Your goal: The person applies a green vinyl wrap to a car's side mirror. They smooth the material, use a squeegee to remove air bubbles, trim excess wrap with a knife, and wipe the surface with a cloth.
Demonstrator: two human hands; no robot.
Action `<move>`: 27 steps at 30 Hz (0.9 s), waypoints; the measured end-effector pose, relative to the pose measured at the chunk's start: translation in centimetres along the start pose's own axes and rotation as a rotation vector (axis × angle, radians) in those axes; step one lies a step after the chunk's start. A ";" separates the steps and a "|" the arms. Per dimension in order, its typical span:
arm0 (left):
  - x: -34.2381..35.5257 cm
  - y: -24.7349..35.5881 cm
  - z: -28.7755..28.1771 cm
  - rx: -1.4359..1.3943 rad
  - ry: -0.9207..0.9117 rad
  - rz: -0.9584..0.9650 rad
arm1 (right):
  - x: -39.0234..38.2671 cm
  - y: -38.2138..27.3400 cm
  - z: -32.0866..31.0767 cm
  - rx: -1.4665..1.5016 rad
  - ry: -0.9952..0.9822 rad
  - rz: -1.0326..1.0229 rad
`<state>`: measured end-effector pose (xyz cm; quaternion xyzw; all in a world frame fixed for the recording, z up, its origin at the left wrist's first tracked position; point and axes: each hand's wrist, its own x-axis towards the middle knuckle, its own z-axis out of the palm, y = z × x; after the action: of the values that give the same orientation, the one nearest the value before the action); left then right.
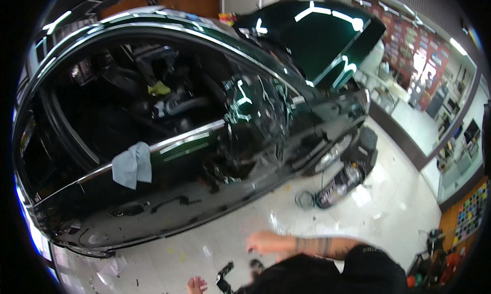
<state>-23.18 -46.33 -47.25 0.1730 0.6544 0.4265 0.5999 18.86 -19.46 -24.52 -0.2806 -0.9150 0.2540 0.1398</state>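
Observation:
My right hand (266, 242) is in the lower middle, away from the car door, with its fingers curled. A small dark bit shows at its fingers, too blurred to name. My left hand (196, 285) is low at the bottom edge, its fingers partly showing and slightly apart, with nothing visible in them. Between the hands is a black angular object (224, 277); whether either hand touches it cannot be told. Beyond them stands a dark, glossy car (179, 209), its side window open. A grey-blue cloth (132, 165) hangs over the window sill.
The car's hood (317, 38) is raised. A black machine (348, 181) with a coiled cable (306, 199) stands on the pale tiled floor (276, 215) by the front bumper. A yellow-green cloth (159, 88) lies inside the car. A white counter (409, 125) stands at the right.

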 end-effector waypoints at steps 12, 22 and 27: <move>-0.4 2.5 5.5 0.091 0.052 0.049 | 11.2 1.0 -33.3 -0.535 0.645 -0.014; 0.4 0.9 6.6 -0.076 0.087 0.019 | -3.3 2.6 6.7 -0.260 0.129 -0.049; -0.4 1.5 6.6 0.085 0.130 0.102 | 7.4 -4.0 -23.7 -0.564 0.873 -0.251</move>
<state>-17.36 -43.45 -45.26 0.2034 0.6999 0.4386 0.5257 20.52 -8.84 -1.79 -0.2751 -0.8309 -0.1610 0.4560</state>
